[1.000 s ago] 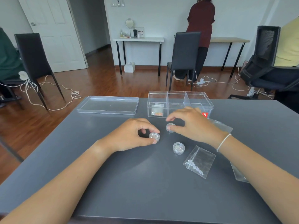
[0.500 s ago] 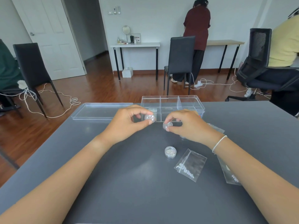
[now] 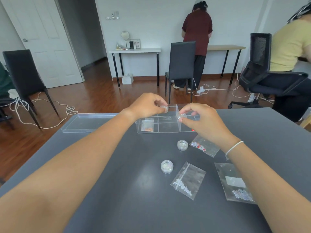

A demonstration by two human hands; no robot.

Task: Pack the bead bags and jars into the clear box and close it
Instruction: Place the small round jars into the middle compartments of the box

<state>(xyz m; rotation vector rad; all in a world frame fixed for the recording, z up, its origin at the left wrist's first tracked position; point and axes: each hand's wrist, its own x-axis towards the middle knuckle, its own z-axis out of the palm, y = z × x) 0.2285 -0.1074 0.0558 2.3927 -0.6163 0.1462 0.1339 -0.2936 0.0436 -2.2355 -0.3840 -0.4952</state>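
On the far left of the dark grey table (image 3: 101,165) lies the clear box lid (image 3: 89,121), flat and apart from the box. Just right of it stands the open clear box (image 3: 166,127), split by dividers into compartments; its left front compartment holds one small bag of orange beads (image 3: 147,127). The left hand (image 3: 146,105) hovers over the box's back edge, thumb and fingertips pinched on a small round bead jar (image 3: 164,108). The right hand (image 3: 200,120) is above the box's right part, fingers likewise closed around a second bead jar (image 3: 181,116), near a divider. A white bracelet (image 3: 233,147) circles that wrist. On the table in front of the box sit two more jars: the nearer jar (image 3: 167,166) and, further back, another jar (image 3: 182,145) just beside a bag of red and white beads (image 3: 204,146). Towards the right lie a bag of white beads (image 3: 188,179) and a bag of pale beads with a white label (image 3: 235,184).
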